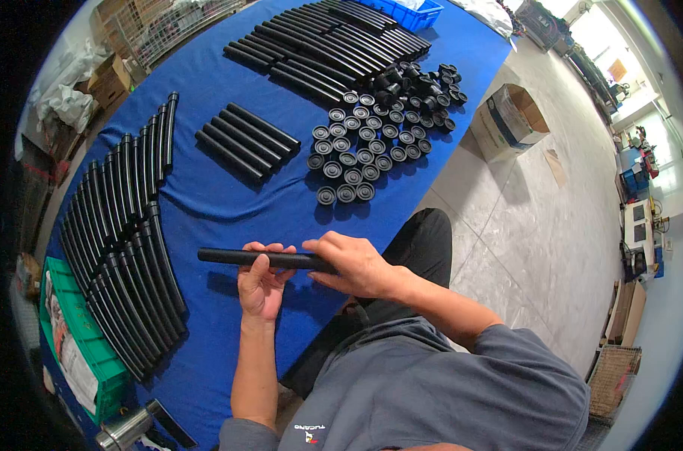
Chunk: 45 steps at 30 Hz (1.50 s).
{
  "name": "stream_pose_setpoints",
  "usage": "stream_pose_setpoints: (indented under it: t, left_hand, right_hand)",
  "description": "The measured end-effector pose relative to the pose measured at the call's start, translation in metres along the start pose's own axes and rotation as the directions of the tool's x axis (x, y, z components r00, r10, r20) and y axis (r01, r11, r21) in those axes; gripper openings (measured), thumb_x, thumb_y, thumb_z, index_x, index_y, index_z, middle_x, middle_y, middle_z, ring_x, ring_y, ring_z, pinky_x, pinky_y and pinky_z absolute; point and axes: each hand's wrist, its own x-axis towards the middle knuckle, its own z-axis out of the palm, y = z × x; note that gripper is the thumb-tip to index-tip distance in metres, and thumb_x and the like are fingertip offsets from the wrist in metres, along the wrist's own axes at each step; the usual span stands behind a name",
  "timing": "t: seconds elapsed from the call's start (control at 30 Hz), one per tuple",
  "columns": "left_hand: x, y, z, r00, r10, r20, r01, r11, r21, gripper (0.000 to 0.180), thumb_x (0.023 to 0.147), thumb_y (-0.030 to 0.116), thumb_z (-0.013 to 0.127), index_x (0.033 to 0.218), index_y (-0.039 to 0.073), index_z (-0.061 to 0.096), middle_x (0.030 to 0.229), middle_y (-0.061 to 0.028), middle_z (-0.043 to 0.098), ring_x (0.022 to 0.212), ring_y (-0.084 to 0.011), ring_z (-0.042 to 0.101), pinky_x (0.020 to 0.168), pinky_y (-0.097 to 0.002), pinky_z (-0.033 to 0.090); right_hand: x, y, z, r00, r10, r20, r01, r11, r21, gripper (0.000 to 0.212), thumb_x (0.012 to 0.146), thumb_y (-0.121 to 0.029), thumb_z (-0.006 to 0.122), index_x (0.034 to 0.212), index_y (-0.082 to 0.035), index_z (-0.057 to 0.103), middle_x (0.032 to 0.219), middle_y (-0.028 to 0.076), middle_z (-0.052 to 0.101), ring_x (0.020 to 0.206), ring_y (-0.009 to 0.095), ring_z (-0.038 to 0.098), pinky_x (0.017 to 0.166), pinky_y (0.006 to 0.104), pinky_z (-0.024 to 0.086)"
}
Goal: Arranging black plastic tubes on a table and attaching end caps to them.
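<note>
A black tube [223, 256] lies level across both my hands above the blue cloth. Near the tube's middle, my left hand [261, 289] grips it from below, thumb on the near side and fingertips on the far side. My right hand [353, 263] closes around its right end; the palm hides that end, so I cannot tell whether a cap is on it. Beyond my hands, a small row of black tubes [245, 143] lies on the cloth. To its right stand many round black caps [365, 156], most with ringed faces up, some heaped.
Capped-looking black tubes [142, 278] lie in rows at left; more tubes [323, 45] are stacked at the far side. A green crate [110, 368], a metal cylinder [125, 430] and a blue basket [420, 16] sit at the table's edges. An open carton [499, 131] stands on the floor.
</note>
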Motion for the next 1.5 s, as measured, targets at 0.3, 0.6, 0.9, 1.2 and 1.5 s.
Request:
stream_pose_setpoints:
  t: [0.3, 0.6, 0.9, 1.2, 1.5]
  left_hand:
    - [0.000, 0.000, 0.002, 1.000, -0.002, -0.031, 0.003, 0.999, 0.035, 0.023, 0.095, 0.007, 0.061, 0.117, 0.009, 0.056, 0.115, -0.0184, 0.067, 0.113, -0.0371, 0.064, 0.088, -0.0533, 0.059]
    - [0.000, -0.001, 0.001, 1.000, -0.001, -0.026, 0.003, 0.999, 0.052, 0.020, 0.096, 0.007, 0.060, 0.116, 0.008, 0.057, 0.114, -0.0187, 0.068, 0.112, -0.0368, 0.064, 0.087, -0.0523, 0.060]
    - [0.000, -0.002, 0.007, 0.996, 0.033, -0.080, -0.030, 0.999, 0.031, 0.018, 0.095, 0.005, 0.061, 0.112, 0.008, 0.058, 0.110, -0.0184, 0.069, 0.108, -0.0355, 0.066, 0.083, -0.0501, 0.062]
    - [0.000, -0.002, 0.009, 0.990, 0.040, -0.132, -0.037, 0.999, 0.028, 0.017, 0.094, 0.005, 0.062, 0.110, 0.008, 0.060, 0.109, -0.0176, 0.070, 0.106, -0.0355, 0.068, 0.084, -0.0502, 0.062]
    - [0.001, -0.003, 0.006, 0.992, 0.031, -0.125, -0.031, 1.000, 0.000, 0.018, 0.094, 0.005, 0.062, 0.111, 0.008, 0.060, 0.109, -0.0182, 0.069, 0.107, -0.0365, 0.067, 0.084, -0.0514, 0.062]
  right_hand:
    - [-0.005, -0.006, 0.002, 0.985, 0.170, 0.021, -0.171, 0.961, 0.215, 0.036, 0.086, -0.023, 0.072, 0.112, 0.000, 0.062, 0.085, 0.018, 0.065, 0.078, 0.029, 0.066, 0.061, 0.0358, 0.050]
    - [0.000, -0.002, -0.005, 0.735, 0.464, 0.494, -0.676, 0.451, 0.583, 0.041, 0.085, -0.021, 0.073, 0.119, -0.003, 0.060, 0.085, 0.016, 0.067, 0.073, 0.023, 0.066, 0.060, 0.0308, 0.051]
    - [-0.005, 0.003, 0.011, 1.000, -0.014, -0.012, 0.013, 0.994, -0.104, 0.036, 0.084, -0.018, 0.073, 0.114, -0.004, 0.060, 0.087, 0.015, 0.060, 0.077, 0.034, 0.063, 0.065, 0.0433, 0.052]
    - [-0.001, 0.006, 0.014, 0.996, -0.067, -0.055, 0.063, 0.995, -0.071, 0.035, 0.084, -0.015, 0.073, 0.114, -0.004, 0.060, 0.086, 0.014, 0.059, 0.075, 0.033, 0.062, 0.063, 0.0431, 0.051]
    - [-0.004, 0.001, 0.011, 0.998, -0.051, -0.042, 0.046, 0.992, -0.116, 0.038, 0.083, -0.018, 0.072, 0.115, -0.004, 0.057, 0.087, 0.015, 0.058, 0.081, 0.035, 0.061, 0.067, 0.0442, 0.052]
